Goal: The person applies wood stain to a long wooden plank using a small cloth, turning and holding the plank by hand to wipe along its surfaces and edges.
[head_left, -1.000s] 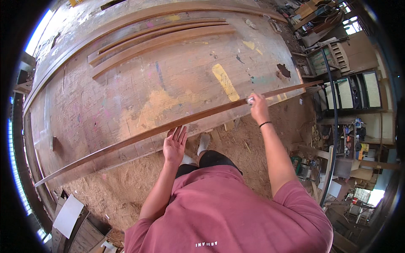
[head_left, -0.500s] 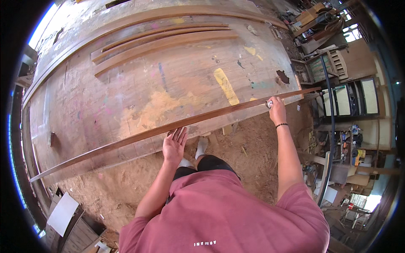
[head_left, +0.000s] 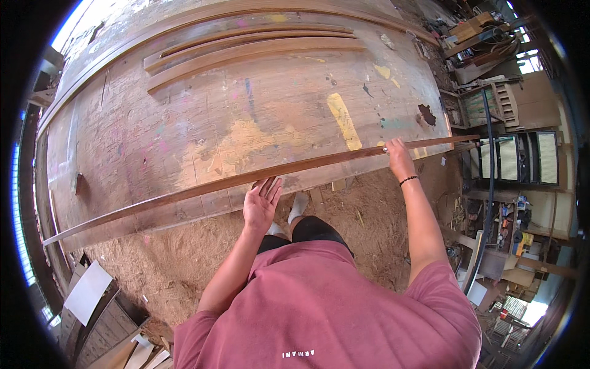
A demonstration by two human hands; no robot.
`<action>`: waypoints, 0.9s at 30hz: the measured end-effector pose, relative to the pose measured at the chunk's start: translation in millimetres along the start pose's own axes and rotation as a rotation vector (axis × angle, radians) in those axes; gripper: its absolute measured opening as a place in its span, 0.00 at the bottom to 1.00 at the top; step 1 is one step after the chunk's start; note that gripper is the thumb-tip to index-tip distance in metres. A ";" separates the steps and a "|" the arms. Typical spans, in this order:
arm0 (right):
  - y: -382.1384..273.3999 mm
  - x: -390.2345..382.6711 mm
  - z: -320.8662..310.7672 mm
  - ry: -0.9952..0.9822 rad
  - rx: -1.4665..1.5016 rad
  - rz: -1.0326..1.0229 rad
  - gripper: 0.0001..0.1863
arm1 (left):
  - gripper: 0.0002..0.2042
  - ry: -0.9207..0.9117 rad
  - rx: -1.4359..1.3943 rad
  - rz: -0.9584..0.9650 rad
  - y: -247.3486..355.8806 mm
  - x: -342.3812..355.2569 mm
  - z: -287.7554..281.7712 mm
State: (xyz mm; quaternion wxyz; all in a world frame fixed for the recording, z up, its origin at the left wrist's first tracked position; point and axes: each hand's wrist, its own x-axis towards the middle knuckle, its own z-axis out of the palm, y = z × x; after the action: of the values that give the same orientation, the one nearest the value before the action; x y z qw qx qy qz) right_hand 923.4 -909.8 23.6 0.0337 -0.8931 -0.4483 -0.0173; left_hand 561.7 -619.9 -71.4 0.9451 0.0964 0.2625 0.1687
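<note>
The fingers [head_left: 268, 187] of the left hand [head_left: 260, 208] are extended and unclenched, palm turned upward, with their tips set at the underside of a long, narrow wooden strip [head_left: 319, 161]; whether its weight is borne by them cannot be told. The fingers of the right hand [head_left: 399, 158] are curled in at the near side of the strip, toward its right end, and a small pale object [head_left: 386, 149] — too small to be identified — is gripped at their tips. A dark beaded bracelet [head_left: 408, 179] is worn on the right wrist, nearer the body than the strip.

The strip is laid slantwise along the near side of a paint-stained plywood tabletop [head_left: 203, 117], its right end carried past the edge. Beyond the strip, a yellow paint streak [head_left: 344, 121] and, farther right, a ragged hole [head_left: 426, 115] are seen; well beyond it, wooden slats [head_left: 252, 56] are laid side by side. On the near side of the strip, a sawdust-covered floor [head_left: 184, 264] and a socked foot [head_left: 298, 208] are shown — with a white sheet [head_left: 89, 292] placed below its left end.
</note>
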 end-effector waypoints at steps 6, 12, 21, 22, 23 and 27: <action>-80.2 8.5 -6.3 -0.107 0.129 -0.144 0.11 | 0.25 0.035 0.021 0.003 1.2 -2.4 -3.3; -82.9 3.1 -14.5 -0.002 0.409 -0.029 0.10 | 0.25 0.056 0.026 0.009 1.9 -3.0 1.1; 30.0 -7.6 8.9 0.270 0.250 0.524 0.08 | 0.27 0.026 0.063 -0.014 3.7 -3.2 2.2; 19.0 -4.9 14.3 0.251 0.301 0.471 0.08 | 0.27 0.031 0.066 -0.010 3.5 -2.6 2.2; -1.8 -0.8 16.7 0.230 0.353 0.417 0.08 | 0.26 0.032 0.050 -0.007 2.8 -2.0 -1.5; -111.7 2.8 26.1 0.205 0.510 0.283 0.09 | 0.26 0.035 0.015 -0.005 0.0 -1.3 -4.5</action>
State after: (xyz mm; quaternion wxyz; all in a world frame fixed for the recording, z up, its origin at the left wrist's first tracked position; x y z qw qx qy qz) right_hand 835.5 -839.0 2.7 0.3038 -0.9030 -0.3036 0.0107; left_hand 558.3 -620.0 -74.6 0.9400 0.0998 0.2807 0.1659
